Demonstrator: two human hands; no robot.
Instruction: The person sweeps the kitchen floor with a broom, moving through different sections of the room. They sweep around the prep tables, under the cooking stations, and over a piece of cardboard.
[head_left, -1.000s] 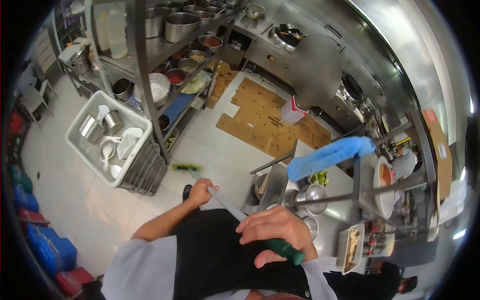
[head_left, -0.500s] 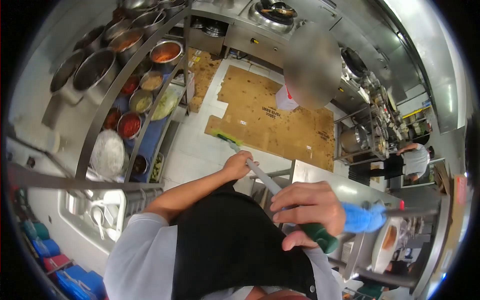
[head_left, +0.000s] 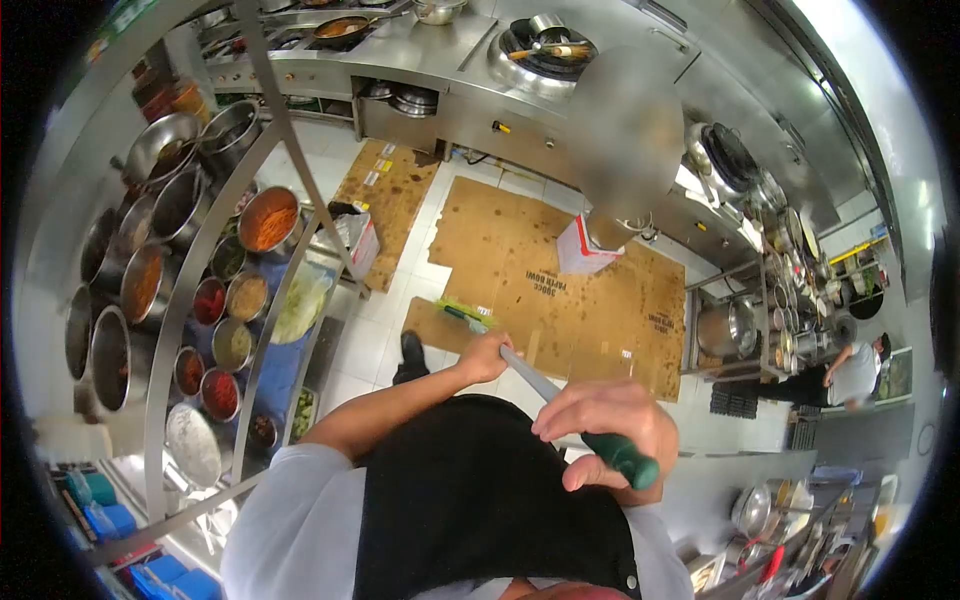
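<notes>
The left hand (head_left: 485, 358) grips the grey-poled broom (head_left: 530, 374), the right hand (head_left: 618, 425) curls round its green end (head_left: 622, 461), and a firm lower grip probably best steadies its head (head_left: 464, 313), at the left hand's eleven o'clock by the cardboard sheet (head_left: 500, 240).

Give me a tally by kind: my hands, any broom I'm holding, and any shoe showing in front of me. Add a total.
Hands: 2 (left hand, right hand)
Broom: 1
Black shoe: 1
Total: 4
</notes>
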